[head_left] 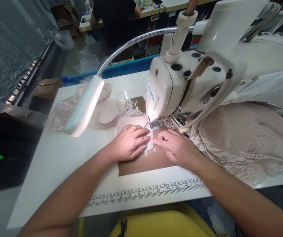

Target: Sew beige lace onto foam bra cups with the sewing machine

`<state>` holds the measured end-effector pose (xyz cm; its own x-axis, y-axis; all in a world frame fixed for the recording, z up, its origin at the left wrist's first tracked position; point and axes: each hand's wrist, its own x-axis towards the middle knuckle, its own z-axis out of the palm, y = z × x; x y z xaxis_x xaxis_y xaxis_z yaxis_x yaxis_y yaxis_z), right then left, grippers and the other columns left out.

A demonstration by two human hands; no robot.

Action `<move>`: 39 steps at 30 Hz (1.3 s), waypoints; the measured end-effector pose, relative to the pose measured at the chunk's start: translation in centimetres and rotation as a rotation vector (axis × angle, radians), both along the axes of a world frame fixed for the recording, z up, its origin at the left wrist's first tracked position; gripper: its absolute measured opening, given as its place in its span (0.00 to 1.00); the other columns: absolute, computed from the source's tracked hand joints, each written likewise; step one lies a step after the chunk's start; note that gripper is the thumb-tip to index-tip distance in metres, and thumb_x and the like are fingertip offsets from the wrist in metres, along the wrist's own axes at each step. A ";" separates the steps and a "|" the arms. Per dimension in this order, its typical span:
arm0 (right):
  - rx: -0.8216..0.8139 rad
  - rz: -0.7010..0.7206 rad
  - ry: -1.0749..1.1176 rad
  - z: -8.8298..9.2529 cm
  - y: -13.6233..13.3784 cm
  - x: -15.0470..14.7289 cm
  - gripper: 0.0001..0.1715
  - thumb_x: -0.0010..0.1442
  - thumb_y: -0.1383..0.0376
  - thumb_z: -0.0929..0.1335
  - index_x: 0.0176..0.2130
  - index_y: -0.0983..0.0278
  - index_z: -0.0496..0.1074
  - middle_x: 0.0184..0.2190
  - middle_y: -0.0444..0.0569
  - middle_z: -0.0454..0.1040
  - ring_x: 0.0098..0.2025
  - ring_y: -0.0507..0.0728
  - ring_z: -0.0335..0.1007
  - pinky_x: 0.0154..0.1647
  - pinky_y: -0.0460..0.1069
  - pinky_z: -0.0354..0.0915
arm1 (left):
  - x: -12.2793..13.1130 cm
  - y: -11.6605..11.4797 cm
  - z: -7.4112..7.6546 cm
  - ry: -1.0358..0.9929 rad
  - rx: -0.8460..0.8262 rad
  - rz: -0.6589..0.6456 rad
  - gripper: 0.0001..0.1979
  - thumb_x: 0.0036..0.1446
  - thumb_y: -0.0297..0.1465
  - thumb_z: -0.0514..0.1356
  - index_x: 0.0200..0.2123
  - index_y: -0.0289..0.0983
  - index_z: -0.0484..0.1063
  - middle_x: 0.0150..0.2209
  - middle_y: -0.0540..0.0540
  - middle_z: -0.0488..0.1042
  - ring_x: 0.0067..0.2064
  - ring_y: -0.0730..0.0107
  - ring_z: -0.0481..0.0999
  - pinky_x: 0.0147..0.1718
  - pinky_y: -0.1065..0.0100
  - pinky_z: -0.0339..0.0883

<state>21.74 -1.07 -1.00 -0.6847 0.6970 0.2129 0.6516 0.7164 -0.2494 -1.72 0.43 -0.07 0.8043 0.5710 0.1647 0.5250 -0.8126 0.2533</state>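
A white sewing machine stands over the table, its needle area lit. Just in front of the needle lies a small white lace piece on a brown sheet. My left hand rests flat on the left side of the lace, fingers extended toward the needle. On the right, my right hand has its fingers curled and pressed together at the lace's edge; whatever is between them is too small to make out. A pale cup-shaped fabric lies behind my left hand.
A lamp on a bendable arm hangs over the table's left part. Beige lace garments pile up at the right, more lace fabric lies at the left. A ruler strip runs along the front edge. A person is beyond.
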 end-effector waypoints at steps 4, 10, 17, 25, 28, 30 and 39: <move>0.001 0.123 0.061 -0.1 0.0 0.3 0.20 0.57 0.76 0.61 0.44 0.61 0.74 0.32 0.47 0.68 0.35 0.54 0.58 0.36 0.49 0.52 | -0.1 0.0 0.1 -0.022 0.002 -0.049 0.17 0.63 0.34 0.51 0.52 0.37 0.69 0.51 0.39 0.70 0.47 0.59 0.67 0.47 0.57 0.60; 0.036 0.210 0.068 0.1 0.0 0.4 0.15 0.59 0.72 0.62 0.41 0.61 0.75 0.30 0.47 0.68 0.33 0.54 0.55 0.35 0.49 0.52 | -0.2 -0.2 0.2 0.043 0.022 -0.088 0.16 0.63 0.32 0.50 0.51 0.40 0.71 0.41 0.41 0.71 0.38 0.64 0.65 0.41 0.61 0.60; 0.042 0.237 0.084 0.0 0.0 0.5 0.16 0.58 0.73 0.62 0.40 0.62 0.75 0.30 0.47 0.69 0.33 0.54 0.56 0.36 0.49 0.52 | -0.2 -0.1 0.1 0.072 0.057 -0.126 0.16 0.64 0.32 0.50 0.50 0.44 0.73 0.38 0.44 0.71 0.35 0.66 0.63 0.38 0.63 0.58; 0.034 0.229 0.113 -0.1 0.0 0.5 0.15 0.59 0.72 0.61 0.39 0.62 0.75 0.29 0.47 0.70 0.32 0.54 0.57 0.35 0.49 0.53 | -0.2 -0.1 0.0 0.058 0.070 -0.167 0.15 0.66 0.33 0.49 0.50 0.43 0.72 0.36 0.44 0.71 0.35 0.67 0.64 0.38 0.63 0.56; 0.018 0.210 0.158 -0.2 0.0 0.6 0.15 0.56 0.73 0.62 0.38 0.62 0.75 0.29 0.47 0.71 0.32 0.54 0.59 0.35 0.49 0.53 | -0.2 0.0 0.0 0.065 0.074 -0.181 0.15 0.66 0.32 0.49 0.50 0.42 0.72 0.37 0.44 0.71 0.36 0.66 0.64 0.38 0.63 0.56; -0.004 0.175 0.200 -0.1 0.0 0.6 0.16 0.54 0.75 0.62 0.37 0.62 0.75 0.30 0.46 0.72 0.32 0.53 0.60 0.35 0.50 0.54 | -0.2 0.0 0.0 0.074 0.079 -0.185 0.16 0.65 0.31 0.49 0.51 0.42 0.72 0.37 0.43 0.72 0.36 0.66 0.64 0.39 0.63 0.56; 0.046 0.191 0.116 -0.1 -0.1 0.4 0.15 0.57 0.73 0.63 0.40 0.62 0.74 0.30 0.47 0.70 0.33 0.54 0.58 0.35 0.49 0.54 | -0.3 -0.1 0.0 0.085 0.063 -0.171 0.16 0.66 0.33 0.49 0.51 0.44 0.72 0.39 0.43 0.72 0.37 0.66 0.66 0.39 0.63 0.58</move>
